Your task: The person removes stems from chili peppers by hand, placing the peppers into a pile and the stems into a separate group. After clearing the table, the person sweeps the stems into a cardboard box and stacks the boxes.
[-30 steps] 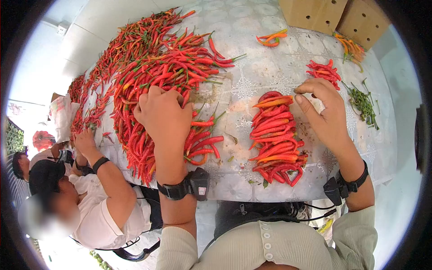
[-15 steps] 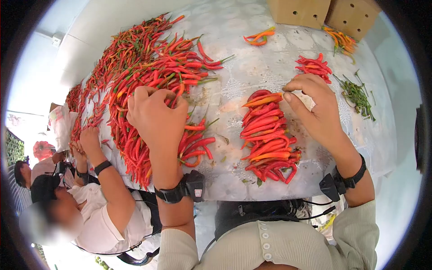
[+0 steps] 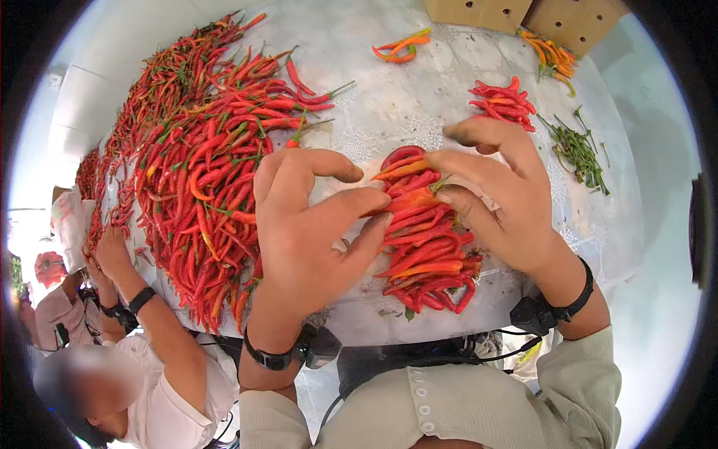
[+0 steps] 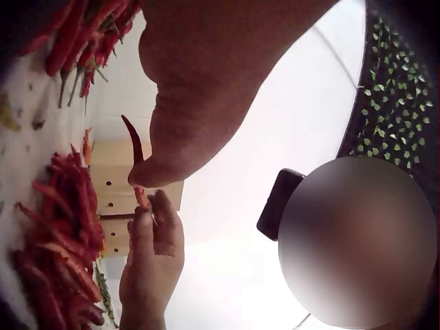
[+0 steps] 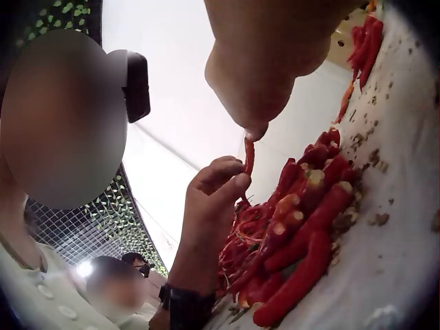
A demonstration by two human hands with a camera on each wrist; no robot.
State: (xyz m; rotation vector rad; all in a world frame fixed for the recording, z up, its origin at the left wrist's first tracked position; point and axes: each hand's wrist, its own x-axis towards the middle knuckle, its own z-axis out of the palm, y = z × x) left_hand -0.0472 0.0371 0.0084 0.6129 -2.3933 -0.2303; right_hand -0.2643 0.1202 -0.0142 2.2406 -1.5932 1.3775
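Observation:
Between both hands, above the stacked row of red peppers (image 3: 422, 262), a single red pepper (image 3: 413, 200) is held. My left hand (image 3: 310, 224) pinches its left end with thumb and finger. At its stem end, on the right, my right hand (image 3: 508, 198) pinches with thumb and forefinger. The wrist views show the same pepper (image 4: 143, 199) (image 5: 249, 157) spanning the two hands. Cut, stemless ends of the stacked peppers (image 5: 323, 213) face the right wrist camera.
A large heap of stemmed peppers (image 3: 202, 187) lies left. Farther back are orange peppers (image 3: 404, 46), a small red pile (image 3: 502, 102), green stems (image 3: 580, 153) and cardboard boxes (image 3: 479, 12). Another person (image 3: 161, 359) sits at the left edge.
My left hand has moved right from the heap to above the stacked row, with a pepper in its fingers. My right hand has come to meet it and pinches the stem end.

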